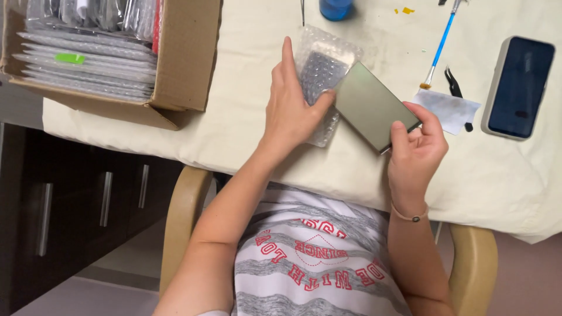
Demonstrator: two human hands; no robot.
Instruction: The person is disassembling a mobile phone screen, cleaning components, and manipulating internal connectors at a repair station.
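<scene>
My left hand (291, 104) presses flat on a clear bubble-wrap pouch (321, 64) lying on the cream tablecloth (246, 129), thumb against the edge of a flat grey-green screen panel (373, 105). My right hand (417, 151) grips that panel's near corner between thumb and fingers. The panel sticks partly out of the pouch's mouth, tilted toward the right.
An open cardboard box (186, 70) holding several bubble-wrapped items sits at the left. A dark phone in a case (518, 88), a blue-handled brush (440, 47), black tweezers (455, 88), a white wipe (448, 108) and a blue container (336, 8) lie beyond. Dark drawers (70, 199) stand lower left.
</scene>
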